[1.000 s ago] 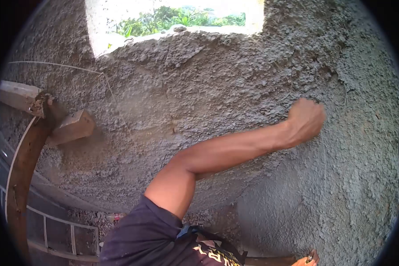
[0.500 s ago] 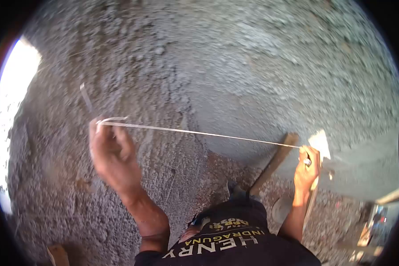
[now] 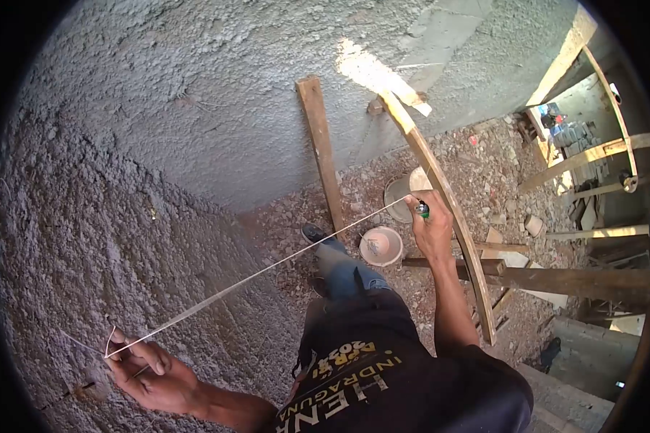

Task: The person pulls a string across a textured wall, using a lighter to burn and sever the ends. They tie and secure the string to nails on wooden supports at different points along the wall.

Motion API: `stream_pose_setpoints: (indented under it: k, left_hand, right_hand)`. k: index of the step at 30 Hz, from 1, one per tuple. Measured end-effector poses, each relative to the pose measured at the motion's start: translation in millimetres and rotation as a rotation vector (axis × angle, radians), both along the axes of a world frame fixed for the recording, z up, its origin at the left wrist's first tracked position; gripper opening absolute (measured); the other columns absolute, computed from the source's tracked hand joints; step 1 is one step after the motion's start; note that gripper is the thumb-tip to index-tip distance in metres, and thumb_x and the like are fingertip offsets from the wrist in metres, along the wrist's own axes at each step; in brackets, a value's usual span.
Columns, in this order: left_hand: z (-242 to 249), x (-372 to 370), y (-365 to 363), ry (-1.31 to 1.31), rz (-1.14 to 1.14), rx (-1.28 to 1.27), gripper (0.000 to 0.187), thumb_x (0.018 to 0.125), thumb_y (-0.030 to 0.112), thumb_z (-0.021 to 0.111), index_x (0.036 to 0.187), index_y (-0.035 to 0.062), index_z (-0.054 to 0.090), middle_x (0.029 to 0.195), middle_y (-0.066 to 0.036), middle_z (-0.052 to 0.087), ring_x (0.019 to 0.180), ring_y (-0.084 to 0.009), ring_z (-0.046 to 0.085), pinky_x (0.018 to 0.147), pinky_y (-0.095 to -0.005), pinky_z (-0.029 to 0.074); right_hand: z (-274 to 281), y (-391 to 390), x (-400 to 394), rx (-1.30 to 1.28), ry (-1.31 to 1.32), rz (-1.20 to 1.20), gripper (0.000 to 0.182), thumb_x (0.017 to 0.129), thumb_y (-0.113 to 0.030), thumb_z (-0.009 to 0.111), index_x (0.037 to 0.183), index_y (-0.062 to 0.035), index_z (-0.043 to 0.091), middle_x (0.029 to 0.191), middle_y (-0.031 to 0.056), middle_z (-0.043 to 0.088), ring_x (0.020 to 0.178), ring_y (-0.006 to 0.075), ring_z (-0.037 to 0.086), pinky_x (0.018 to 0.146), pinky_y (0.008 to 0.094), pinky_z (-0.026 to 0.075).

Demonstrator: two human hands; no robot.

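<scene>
A worker's left hand (image 3: pixel 155 379), at the lower left of the frame, pinches one end of a pale string (image 3: pixel 278 266) between thumb and fingertips, the other fingers loosely curled and a loose tail looping past the grip. The line runs straight and apparently taut, its long axis climbing diagonally from lower left to just right of centre, where the right hand (image 3: pixel 433 224) closes on the far end and also grips a small green-and-silver object (image 3: pixel 422 210). With an end in each hand, neither is nearer the string; the left is the closer to the coarse, dark wall (image 3: pixel 123 216) that fills the left of the frame. A paler wall (image 3: pixel 267 58) spans the top, with a wooden plank (image 3: pixel 318 144) leaning near its foot. Below the right hand's side of the string, a bucket (image 3: pixel 381 247) stands on the rubble-strewn floor (image 3: pixel 477 166), near the worker's shoe (image 3: pixel 313 232). A long beam (image 3: pixel 448 202) slants past the right hand, and more timber (image 3: pixel 578 281) crosses the room at right.
</scene>
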State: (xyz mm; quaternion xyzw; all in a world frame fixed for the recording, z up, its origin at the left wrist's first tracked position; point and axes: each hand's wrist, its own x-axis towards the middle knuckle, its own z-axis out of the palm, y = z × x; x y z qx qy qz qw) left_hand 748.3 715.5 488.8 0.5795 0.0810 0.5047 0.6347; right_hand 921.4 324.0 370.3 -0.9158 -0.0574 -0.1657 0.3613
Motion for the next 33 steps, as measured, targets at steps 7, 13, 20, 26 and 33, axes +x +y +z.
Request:
stream_pose_setpoints:
  k: [7, 13, 20, 26, 33]
  left_hand:
    - [-18, 1, -2, -0.029, -0.468, -0.475, 0.034, 0.105, 0.019, 0.029, 0.114, -0.0074, 0.049, 0.065, -0.007, 0.050, 0.039, -0.0070, 0.033, 0.031, -0.0217, 0.032]
    - [-65, 13, -5, 0.154, -0.523, -0.519, 0.026, 0.105, 0.020, 0.033, 0.107, -0.0010, 0.049, 0.059, -0.002, 0.037, 0.042, -0.0055, 0.027, 0.033, -0.0207, 0.028]
    - [-137, 17, -53, 0.716, -0.116, -0.319, 0.018, 0.098, 0.023, 0.043, 0.084, 0.0130, 0.046, 0.060, 0.003, 0.038, 0.047, -0.0039, 0.026, 0.041, -0.0213, 0.017]
    - [-193, -9, -121, 0.902, -0.160, -0.403, 0.021, 0.098, 0.024, 0.044, 0.081, 0.0129, 0.046, 0.058, 0.003, 0.038, 0.047, -0.0044, 0.028, 0.042, -0.0215, 0.020]
    - [-216, -70, -205, 0.974, -0.223, -0.277, 0.019, 0.098, 0.024, 0.043, 0.084, 0.0115, 0.046, 0.062, 0.001, 0.045, 0.048, -0.0046, 0.033, 0.041, -0.0201, 0.022]
  right_hand:
    - [3, -50, -62, -0.070, 0.015, -0.224, 0.012, 0.087, -0.010, 0.067, 0.094, -0.0011, 0.065, 0.082, 0.0153, 0.063, 0.072, 0.0297, 0.061, 0.065, 0.0364, 0.047]
    - [-14, -34, -106, -0.075, 0.212, -0.187, 0.008, 0.086, -0.008, 0.066, 0.091, -0.0022, 0.065, 0.079, 0.0139, 0.059, 0.069, 0.0275, 0.060, 0.063, 0.0381, 0.047]
    - [-33, -42, -137, -0.273, 0.315, -0.028, 0.006, 0.081, -0.005, 0.066, 0.086, -0.0042, 0.064, 0.075, 0.0110, 0.053, 0.071, 0.0304, 0.056, 0.063, 0.0416, 0.045]
    - [-36, -71, -167, -0.296, 0.269, 0.046, 0.012, 0.077, 0.006, 0.064, 0.087, -0.0019, 0.065, 0.078, 0.0106, 0.060, 0.068, 0.0274, 0.060, 0.061, 0.0368, 0.048]
    - [-58, -117, -227, -0.128, 0.193, -0.045, 0.035, 0.064, 0.014, 0.058, 0.091, -0.0053, 0.067, 0.087, 0.0093, 0.061, 0.076, 0.0255, 0.061, 0.065, 0.0376, 0.049]
